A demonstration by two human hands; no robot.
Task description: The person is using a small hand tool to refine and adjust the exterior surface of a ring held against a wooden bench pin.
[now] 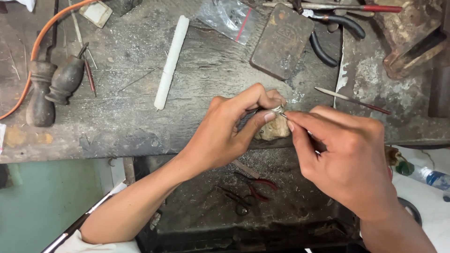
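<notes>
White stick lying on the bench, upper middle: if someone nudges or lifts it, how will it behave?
The white stick looks round and even along its length, so a sideways push would probably roll it across the bench. It lies straight with no sag, so it is likely stiff when lifted. It is thin for its length and looks waxy or chalky, so it may snap if bent.

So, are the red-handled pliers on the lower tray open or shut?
Open. The red-handled pliers lie flat on the dusty lower tray with the two handles spread apart; the jaw tips themselves are too small to judge.
</notes>
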